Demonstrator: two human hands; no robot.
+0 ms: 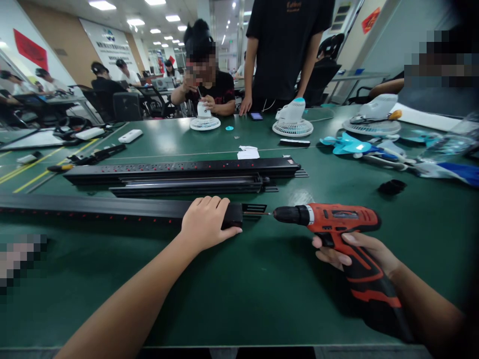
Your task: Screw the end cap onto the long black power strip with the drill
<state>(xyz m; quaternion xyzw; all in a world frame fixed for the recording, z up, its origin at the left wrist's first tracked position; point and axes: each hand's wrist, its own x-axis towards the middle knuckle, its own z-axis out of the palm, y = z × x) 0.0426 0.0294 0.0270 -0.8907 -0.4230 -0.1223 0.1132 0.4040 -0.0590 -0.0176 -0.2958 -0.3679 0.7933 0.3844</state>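
Drill [337, 219] lined up with power strip [112, 208] end, centre frame.
Left hand [205, 222] clamps the power strip down, fingers curled over its edge, to steady it; right hand [359, 254] wraps its fingers around the drill's handle.

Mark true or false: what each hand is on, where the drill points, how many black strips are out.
1. The right hand holds the red and black cordless drill. True.
2. The left hand lies flat on bare tabletop. False: it clasps the end of the nearest long black power strip.
3. The drill's bit points at that strip's slotted end bracket. True.
4. No other strips are out. False: two more black strips lie behind it on the green table.
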